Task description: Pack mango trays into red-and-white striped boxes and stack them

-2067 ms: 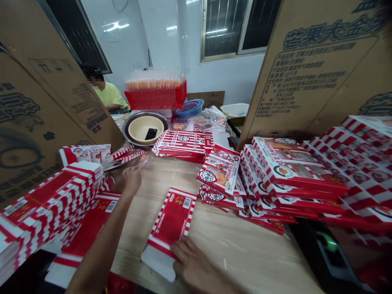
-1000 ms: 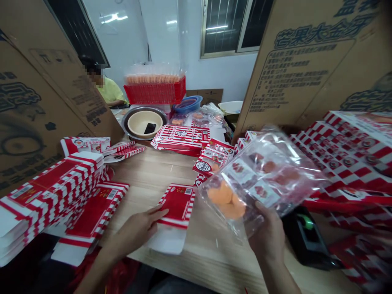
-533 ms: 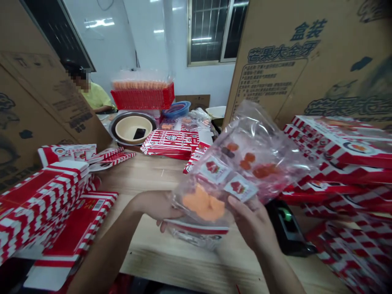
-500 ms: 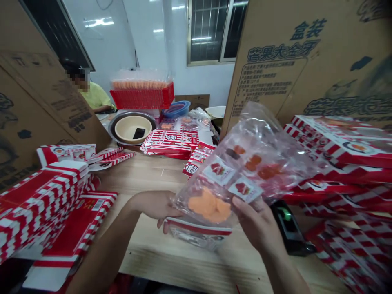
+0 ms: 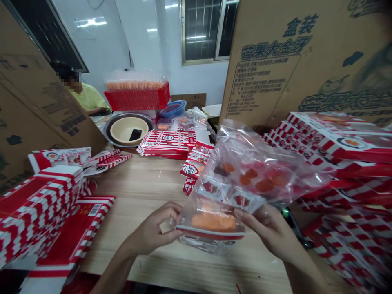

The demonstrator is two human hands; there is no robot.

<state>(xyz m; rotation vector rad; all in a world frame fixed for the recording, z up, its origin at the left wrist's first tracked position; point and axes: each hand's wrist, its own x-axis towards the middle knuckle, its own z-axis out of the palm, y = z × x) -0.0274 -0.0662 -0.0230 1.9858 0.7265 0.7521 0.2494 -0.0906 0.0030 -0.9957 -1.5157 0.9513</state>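
A clear plastic bag (image 5: pixel 241 175) is held up over the table, with orange moulded pieces (image 5: pixel 214 221), darker sweets and white printed sachets (image 5: pixel 247 201) showing through it. At its lower end is a red-edged box (image 5: pixel 211 235) with a clear printed side; whether the bag's end sits inside the box I cannot tell. My left hand (image 5: pixel 156 228) pinches the box's left corner between thumb and fingers. On the right side, my right hand (image 5: pixel 265 228) grips the bag, its thumb on the front near a sachet and the other fingers partly hidden behind.
Stacks of red-and-white striped boxes stand left (image 5: pixel 39 204) and right (image 5: pixel 339 151). Tall cartons (image 5: pixel 275 61) flank the table (image 5: pixel 137 179). Further back are a cream bowl (image 5: pixel 122 126) holding a phone (image 5: pixel 135 134), striped cartons (image 5: pixel 167 143), a red crate (image 5: pixel 137 98) and a person in yellow (image 5: pixel 88 98).
The bag and box have shifted slightly right and tilted, so the orange pieces look flatter. My left hand has moved from behind the bag to the box's left corner. The view has turned slightly.
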